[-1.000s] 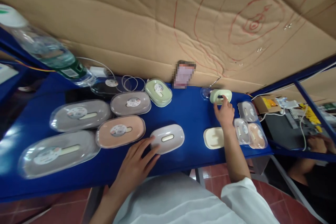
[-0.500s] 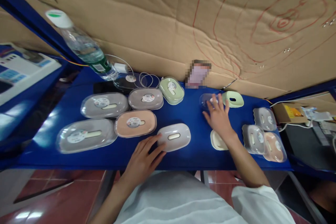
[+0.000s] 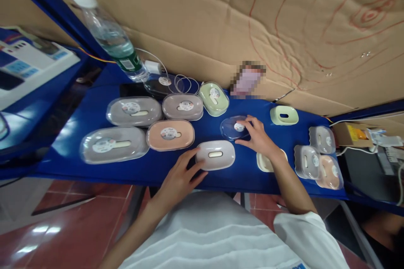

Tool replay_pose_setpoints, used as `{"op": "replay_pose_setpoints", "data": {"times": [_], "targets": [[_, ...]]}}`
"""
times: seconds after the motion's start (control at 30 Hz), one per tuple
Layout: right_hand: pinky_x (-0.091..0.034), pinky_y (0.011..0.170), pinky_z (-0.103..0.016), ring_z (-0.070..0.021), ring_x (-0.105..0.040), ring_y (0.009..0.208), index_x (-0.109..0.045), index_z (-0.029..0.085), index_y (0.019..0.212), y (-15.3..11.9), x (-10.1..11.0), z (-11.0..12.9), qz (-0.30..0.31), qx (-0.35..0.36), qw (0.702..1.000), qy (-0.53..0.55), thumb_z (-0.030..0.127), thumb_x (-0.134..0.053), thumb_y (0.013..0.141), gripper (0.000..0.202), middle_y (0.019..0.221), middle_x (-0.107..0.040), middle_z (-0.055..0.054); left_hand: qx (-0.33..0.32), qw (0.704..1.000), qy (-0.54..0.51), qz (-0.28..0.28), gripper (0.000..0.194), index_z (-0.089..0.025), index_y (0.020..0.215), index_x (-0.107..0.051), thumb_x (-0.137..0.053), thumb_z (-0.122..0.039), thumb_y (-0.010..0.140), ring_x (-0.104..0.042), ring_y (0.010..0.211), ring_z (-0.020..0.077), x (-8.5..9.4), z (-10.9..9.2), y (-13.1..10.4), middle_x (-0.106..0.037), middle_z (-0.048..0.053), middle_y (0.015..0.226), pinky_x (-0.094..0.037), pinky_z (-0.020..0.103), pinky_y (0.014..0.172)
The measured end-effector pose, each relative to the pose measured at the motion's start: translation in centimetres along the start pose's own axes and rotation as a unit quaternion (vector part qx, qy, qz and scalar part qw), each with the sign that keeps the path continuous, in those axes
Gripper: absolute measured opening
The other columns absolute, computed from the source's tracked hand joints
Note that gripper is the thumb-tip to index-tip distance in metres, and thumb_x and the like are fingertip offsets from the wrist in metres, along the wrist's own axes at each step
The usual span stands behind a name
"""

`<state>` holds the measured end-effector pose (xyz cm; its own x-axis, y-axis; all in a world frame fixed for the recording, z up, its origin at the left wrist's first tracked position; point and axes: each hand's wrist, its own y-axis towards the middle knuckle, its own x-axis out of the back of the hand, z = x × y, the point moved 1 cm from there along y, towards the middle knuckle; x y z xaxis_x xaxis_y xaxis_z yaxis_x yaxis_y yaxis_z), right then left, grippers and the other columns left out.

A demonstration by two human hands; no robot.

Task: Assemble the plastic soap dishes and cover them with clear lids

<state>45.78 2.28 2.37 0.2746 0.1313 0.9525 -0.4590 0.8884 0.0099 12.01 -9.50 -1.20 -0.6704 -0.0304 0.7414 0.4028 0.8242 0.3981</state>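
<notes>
In the head view, my right hand grips a clear oval plastic lid with a round sticker, thumb and fingers on its right end. It is behind a pale grey oval box with a cream slot in its top. My left hand holds the left end of that box, fingers spread around its edge. Under my right forearm lies a cream oval piece, partly hidden. A light green box with an open slot stands behind it, to the right.
Lidded boxes in grey, peach and green cover the left and back. Smaller covered boxes stand at the right end. A water bottle, a cable and a phone-like object line the cardboard wall.
My right hand has carried the clear lid left, away from the light green box and towards the pale grey box. My left hand stays on the grey box. The view has shifted slightly.
</notes>
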Motion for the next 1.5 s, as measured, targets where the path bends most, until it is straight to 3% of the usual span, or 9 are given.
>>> {"op": "replay_pose_setpoints", "data": {"times": [0.1, 0.2, 0.33, 0.47, 0.57, 1.0, 1.23, 1.33, 1.5], "targets": [[-0.04, 0.128, -0.058, -0.0362, -0.036, 0.163, -0.054, 0.025, 0.151, -0.3, -0.1, -0.2, 0.011, -0.003, 0.999, 0.044, 0.049, -0.077, 0.097, 0.064, 0.172, -0.038, -0.017, 0.024, 0.999, -0.025, 0.029, 0.021, -0.019, 0.118, -0.071, -0.075, -0.027, 0.098, -0.056, 0.148, 0.0357, -0.3, -0.2, 0.6, -0.051, 0.02, 0.161, -0.058, 0.05, 0.117], [-0.038, 0.13, -0.059, -0.0352, -0.043, 0.159, -0.059, 0.024, 0.148, -0.7, 0.5, 0.4, -0.019, -0.035, 0.997, 0.064, 0.052, -0.077, 0.097, 0.06, 0.166, -0.052, -0.015, 0.028, 0.998, -0.039, 0.048, 0.023, -0.02, 0.118, -0.07, -0.074, -0.027, 0.097, -0.056, 0.149, 0.0363, -0.6, -0.2, 1.4, -0.049, 0.02, 0.163, -0.057, 0.051, 0.118], [-0.043, 0.128, -0.059, -0.0339, -0.05, 0.154, -0.06, 0.028, 0.152, -2.3, 1.0, 4.3, -0.06, -0.063, 0.992, 0.094, 0.055, -0.073, 0.1, 0.059, 0.161, -0.059, -0.012, 0.052, 0.997, -0.051, 0.014, 0.05, -0.021, 0.145, -0.057, -0.075, -0.028, 0.098, -0.058, 0.148, 0.0351, -1.5, -0.2, 2.3, -0.053, 0.021, 0.161, -0.057, 0.052, 0.119], [-0.041, 0.131, -0.06, -0.0342, -0.034, 0.165, -0.051, 0.034, 0.162, -4.3, -0.9, 9.0, -0.054, -0.006, 0.995, 0.078, 0.048, -0.072, 0.103, 0.064, 0.171, -0.047, -0.008, 0.075, 0.995, -0.063, -0.008, 0.078, -0.02, 0.166, -0.032, -0.073, -0.031, 0.101, -0.056, 0.151, 0.0347, -2.7, -0.1, 2.9, -0.053, 0.023, 0.161, -0.054, 0.053, 0.121], [-0.039, 0.132, -0.062, -0.0343, -0.019, 0.17, -0.046, 0.036, 0.166, -4.9, -2.9, 10.3, -0.072, 0.025, 0.996, 0.052, 0.038, -0.071, 0.104, 0.067, 0.177, -0.038, -0.007, 0.086, 0.993, -0.078, 0.0, 0.085, -0.024, 0.171, -0.023, -0.072, -0.035, 0.102, -0.054, 0.152, 0.0348, -3.2, 0.3, 3.0, -0.052, 0.021, 0.163, -0.053, 0.054, 0.122], [-0.045, 0.127, -0.067, -0.0368, -0.034, 0.164, -0.041, 0.045, 0.167, -5.5, -4.6, 7.2, -0.066, 0.029, 0.993, 0.092, 0.036, -0.073, 0.102, 0.073, 0.171, -0.043, -0.008, 0.066, 0.994, -0.077, 0.038, 0.092, -0.03, 0.174, -0.02, -0.074, -0.035, 0.1, -0.054, 0.152, 0.0334, -3.2, 0.6, 2.7, -0.051, 0.018, 0.165, -0.052, 0.051, 0.124], [-0.042, 0.13, -0.062, -0.0354, -0.032, 0.166, -0.035, 0.044, 0.17, -5.6, -5.6, 8.2, -0.086, -0.008, 0.988, 0.124, 0.039, -0.066, 0.106, 0.071, 0.177, -0.033, -0.008, 0.075, 0.992, -0.086, 0.045, 0.088, -0.03, 0.175, -0.015, -0.067, -0.033, 0.105, -0.045, 0.16, 0.0327, -2.7, 0.3, 2.8, -0.039, 0.018, 0.175, -0.05, 0.05, 0.125], [-0.044, 0.129, -0.06, -0.0351, -0.036, 0.164, -0.036, 0.044, 0.17, -5.6, -5.7, 8.5, -0.115, -0.028, 0.986, 0.12, 0.042, -0.067, 0.106, 0.071, 0.177, -0.033, -0.008, 0.067, 0.994, -0.08, 0.018, 0.074, -0.029, 0.172, -0.027, -0.062, -0.03, 0.107, -0.05, 0.157, 0.0303, -2.0, -0.3, 1.8, -0.032, 0.018, 0.178, -0.055, 0.046, 0.121], [-0.045, 0.129, -0.058, -0.0347, -0.04, 0.162, -0.042, 0.041, 0.168, -5.6, -6.1, 8.3, -0.142, -0.039, 0.983, 0.112, 0.043, -0.069, 0.104, 0.069, 0.175, -0.037, -0.01, 0.042, 0.996, -0.054, -0.049, 0.043, -0.026, 0.149, -0.06, -0.062, -0.022, 0.106, -0.062, 0.145, 0.0265, -1.5, -0.5, -0.2, -0.059, 0.014, 0.158, -0.058, 0.046, 0.118]]}}
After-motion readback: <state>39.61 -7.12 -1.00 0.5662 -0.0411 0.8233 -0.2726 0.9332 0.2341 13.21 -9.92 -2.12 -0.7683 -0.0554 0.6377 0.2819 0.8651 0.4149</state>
